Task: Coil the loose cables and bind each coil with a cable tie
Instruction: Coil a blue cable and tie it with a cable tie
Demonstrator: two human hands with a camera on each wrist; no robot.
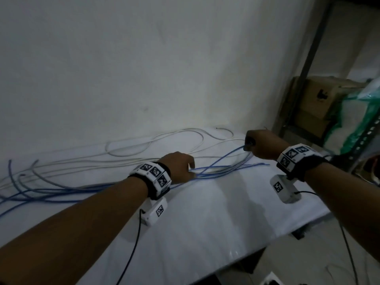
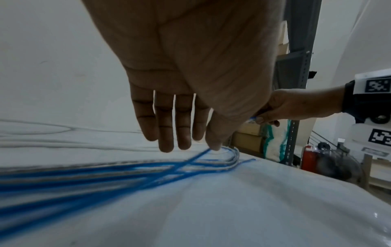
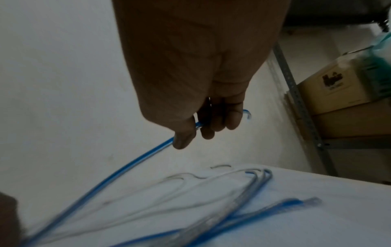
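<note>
Several blue cables point(image 1: 61, 192) lie in long loops along the white-covered table point(image 1: 205, 212), with thin white cables point(image 1: 144, 145) behind them near the wall. My right hand point(image 1: 249, 145) is raised over the table's far right corner. It grips one blue strand point(image 3: 131, 164) between thumb and fingers point(image 3: 196, 133), and a short end sticks out past the fingers. That strand slopes down toward my left hand point(image 1: 190, 169). The left hand's fingers point(image 2: 167, 147) are straight above the crossing blue loops point(image 2: 190, 162), and its thumb tip touches one strand.
A grey metal rack point(image 1: 308, 68) stands right of the table, holding cardboard boxes point(image 1: 316, 99) and a green and white bag point(image 1: 359, 120). The table's right edge drops off just beyond my right hand. A plain white wall backs the table.
</note>
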